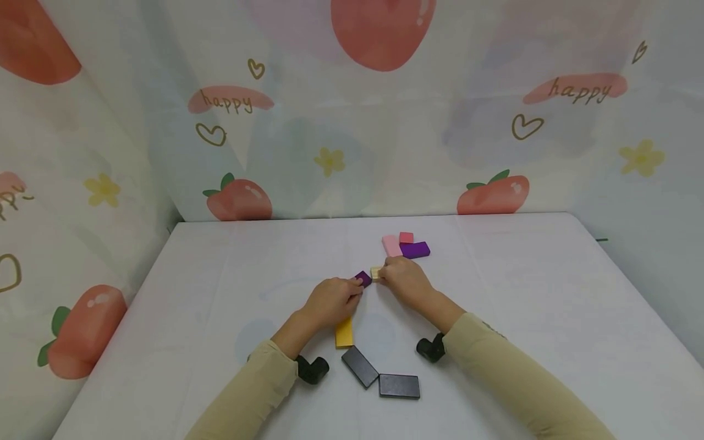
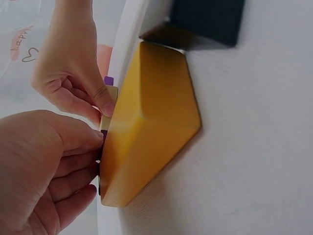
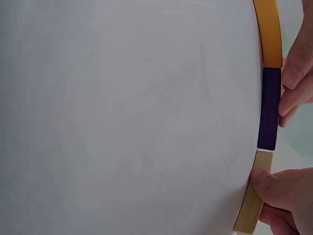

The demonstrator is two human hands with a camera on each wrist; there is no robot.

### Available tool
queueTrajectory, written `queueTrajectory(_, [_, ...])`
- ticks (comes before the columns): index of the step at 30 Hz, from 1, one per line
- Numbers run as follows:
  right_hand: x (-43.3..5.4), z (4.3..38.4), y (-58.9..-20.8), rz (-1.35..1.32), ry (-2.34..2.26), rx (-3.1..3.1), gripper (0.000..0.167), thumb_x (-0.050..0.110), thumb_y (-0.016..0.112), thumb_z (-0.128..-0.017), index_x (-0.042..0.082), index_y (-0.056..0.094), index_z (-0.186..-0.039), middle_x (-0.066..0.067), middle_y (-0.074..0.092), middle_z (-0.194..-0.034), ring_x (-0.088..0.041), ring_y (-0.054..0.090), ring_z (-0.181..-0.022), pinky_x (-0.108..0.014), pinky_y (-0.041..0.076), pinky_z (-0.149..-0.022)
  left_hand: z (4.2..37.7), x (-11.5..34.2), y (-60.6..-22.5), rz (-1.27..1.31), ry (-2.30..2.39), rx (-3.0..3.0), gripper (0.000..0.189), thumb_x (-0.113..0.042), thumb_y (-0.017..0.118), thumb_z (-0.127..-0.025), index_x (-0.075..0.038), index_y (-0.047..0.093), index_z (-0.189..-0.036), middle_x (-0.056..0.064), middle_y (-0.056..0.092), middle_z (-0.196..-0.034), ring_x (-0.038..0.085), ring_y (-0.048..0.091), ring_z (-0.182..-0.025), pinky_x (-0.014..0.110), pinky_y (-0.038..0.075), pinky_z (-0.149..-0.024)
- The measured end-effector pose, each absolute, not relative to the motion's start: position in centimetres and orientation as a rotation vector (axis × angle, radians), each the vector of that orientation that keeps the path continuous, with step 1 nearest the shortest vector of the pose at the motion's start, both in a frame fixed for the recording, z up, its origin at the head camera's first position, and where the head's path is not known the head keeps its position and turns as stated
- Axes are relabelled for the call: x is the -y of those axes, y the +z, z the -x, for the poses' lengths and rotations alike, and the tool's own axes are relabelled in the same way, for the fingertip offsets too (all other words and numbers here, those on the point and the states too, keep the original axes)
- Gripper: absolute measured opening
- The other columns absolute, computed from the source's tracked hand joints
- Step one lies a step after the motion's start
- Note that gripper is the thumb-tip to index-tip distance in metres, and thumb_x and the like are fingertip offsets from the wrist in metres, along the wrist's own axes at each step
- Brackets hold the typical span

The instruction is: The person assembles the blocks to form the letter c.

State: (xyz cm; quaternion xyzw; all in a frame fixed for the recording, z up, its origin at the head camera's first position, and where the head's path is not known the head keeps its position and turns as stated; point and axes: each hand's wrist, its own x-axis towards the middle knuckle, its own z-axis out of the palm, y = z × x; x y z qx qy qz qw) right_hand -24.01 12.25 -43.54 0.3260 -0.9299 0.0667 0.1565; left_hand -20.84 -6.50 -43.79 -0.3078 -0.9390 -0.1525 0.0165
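Being pinched between thumb and fingers of the right hand [image 1: 407, 282] is a pale wooden block [image 1: 376, 273], mid-table, long axis roughly in line with the dark purple block [image 1: 363, 278], gripped by the left hand's [image 1: 332, 302] fingers (both blocks partly hidden). At the purple block's other end, a yellow block [image 1: 344, 335] is pointed lengthwise away from the person. Nearer, a diagonal grey block [image 1: 360, 367] and a crosswise black block [image 1: 399, 386] are laid. Beyond the right hand, pink [image 1: 392, 245], red [image 1: 406, 238] and violet [image 1: 415, 250] blocks are clustered. White tabletop [image 1: 154, 342] is backed by a fruit-printed backdrop [image 1: 385, 134].
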Motion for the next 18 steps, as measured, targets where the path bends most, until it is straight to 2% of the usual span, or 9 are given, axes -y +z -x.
queueTrajectory(18, [-12.3, 24.51, -43.48, -1.009, 0.091, 2.627, 0.007, 0.013, 0.077, -0.074, 0.007, 0.073, -0.075, -0.005, 0.058, -0.068, -0.016, 0.055, -0.06, -0.026, 0.048, -0.057, 20.97, 6.5, -43.78, 0.944, -0.492, 2.94, 0.026, -0.019, 0.059, -0.09, -0.007, 0.066, -0.113, 0.0, 0.061, -0.117, 0.02, 0.058, -0.106, 0.032, 0.045, -0.089])
